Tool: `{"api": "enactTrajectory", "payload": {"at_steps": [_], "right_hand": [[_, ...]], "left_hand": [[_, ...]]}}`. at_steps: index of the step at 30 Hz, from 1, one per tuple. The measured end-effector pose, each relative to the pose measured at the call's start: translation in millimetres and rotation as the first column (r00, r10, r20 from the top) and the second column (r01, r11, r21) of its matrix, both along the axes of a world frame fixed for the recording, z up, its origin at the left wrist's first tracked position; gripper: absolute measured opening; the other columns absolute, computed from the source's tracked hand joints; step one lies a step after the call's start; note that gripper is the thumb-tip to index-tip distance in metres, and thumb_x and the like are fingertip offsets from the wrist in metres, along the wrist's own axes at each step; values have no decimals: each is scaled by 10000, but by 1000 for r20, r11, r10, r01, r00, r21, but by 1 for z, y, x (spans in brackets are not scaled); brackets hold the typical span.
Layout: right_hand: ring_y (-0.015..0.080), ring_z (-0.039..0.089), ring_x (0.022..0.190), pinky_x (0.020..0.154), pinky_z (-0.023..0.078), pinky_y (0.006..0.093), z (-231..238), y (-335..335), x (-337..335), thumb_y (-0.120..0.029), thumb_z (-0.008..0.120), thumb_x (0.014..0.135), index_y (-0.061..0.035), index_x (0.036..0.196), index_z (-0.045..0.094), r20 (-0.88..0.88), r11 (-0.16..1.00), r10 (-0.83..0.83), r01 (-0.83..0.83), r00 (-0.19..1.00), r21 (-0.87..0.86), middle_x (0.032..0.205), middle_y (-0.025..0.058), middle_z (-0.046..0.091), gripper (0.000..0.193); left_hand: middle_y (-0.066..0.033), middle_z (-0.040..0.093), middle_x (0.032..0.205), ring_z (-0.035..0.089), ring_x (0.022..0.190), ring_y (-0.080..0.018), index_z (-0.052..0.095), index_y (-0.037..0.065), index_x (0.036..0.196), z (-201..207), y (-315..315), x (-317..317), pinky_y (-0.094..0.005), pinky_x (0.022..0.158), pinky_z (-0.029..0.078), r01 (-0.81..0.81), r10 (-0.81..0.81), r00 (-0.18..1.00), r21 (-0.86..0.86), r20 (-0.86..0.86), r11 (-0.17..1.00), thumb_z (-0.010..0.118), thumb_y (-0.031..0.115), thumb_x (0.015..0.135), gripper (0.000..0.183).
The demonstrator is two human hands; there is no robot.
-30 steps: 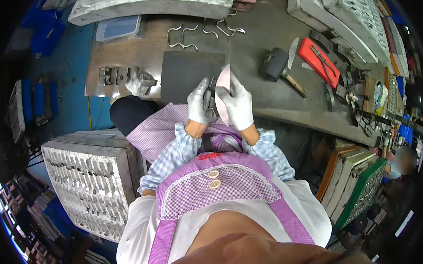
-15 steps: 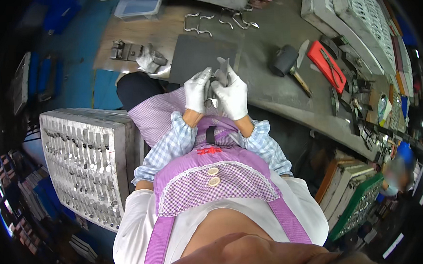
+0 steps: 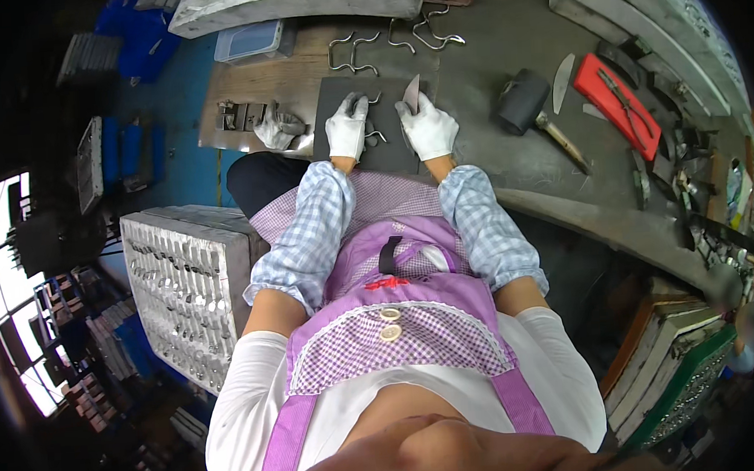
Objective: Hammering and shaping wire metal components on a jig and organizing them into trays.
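Both my hands wear white gloves with grey fingertips and are over a dark square mat (image 3: 394,160) on the bench. My left hand (image 3: 347,131) has its fingers curled round a bent metal rod (image 3: 378,136), whose curved ends stick out on the right side of the hand. My right hand (image 3: 431,132), a little to the right, pinches a pointed grey metal blade (image 3: 413,91) between thumb and fingers, its tip pointing away from me. The rest of the rod is hidden under my left hand.
Several bent rods (image 3: 353,54) lie beyond the mat. To the left are a crumpled glove (image 3: 278,126), a metal fixture (image 3: 240,116) and a clear plastic box (image 3: 252,42). A black-headed mallet (image 3: 523,101), a loose blade (image 3: 563,82) and a red tray (image 3: 618,108) with pliers lie right.
My hands have moved forward from near my lap to above the mat and come apart. The blade has gone with my right hand, and the bent rod now shows at my left.
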State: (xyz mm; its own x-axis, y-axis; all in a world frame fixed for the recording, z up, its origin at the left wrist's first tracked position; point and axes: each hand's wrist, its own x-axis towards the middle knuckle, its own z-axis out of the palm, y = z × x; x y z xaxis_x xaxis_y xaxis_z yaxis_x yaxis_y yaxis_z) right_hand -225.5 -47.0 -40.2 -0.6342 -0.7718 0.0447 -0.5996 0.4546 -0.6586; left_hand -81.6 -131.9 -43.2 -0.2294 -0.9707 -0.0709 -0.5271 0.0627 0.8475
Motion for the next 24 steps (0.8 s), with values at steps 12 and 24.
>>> {"api": "enactTrajectory", "payload": {"at_steps": [12, 24], "right_hand": [[394, 679, 675, 631, 534, 507, -6, 4, 5, -484, 615, 867, -179, 999, 695, 41, 997, -20, 23, 999, -75, 695, 178, 683, 342], [335, 664, 574, 516, 523, 445, -4, -1, 0, -448, 638, 900, -160, 970, 737, 37, 967, -34, 42, 999, -253, 655, 146, 669, 312]], "left_hand": [[-161, 727, 989, 712, 877, -249, 672, 48, 1173, -11, 3, 4, -333, 779, 529, -12, 12, 1000, 20, -5, 1000, 623, 299, 950, 339], [6, 565, 605, 467, 519, -48, 680, 60, 1200, 0, 6, -3, -261, 475, 405, -20, 20, 1000, 35, 7, 999, 613, 215, 969, 286]]}}
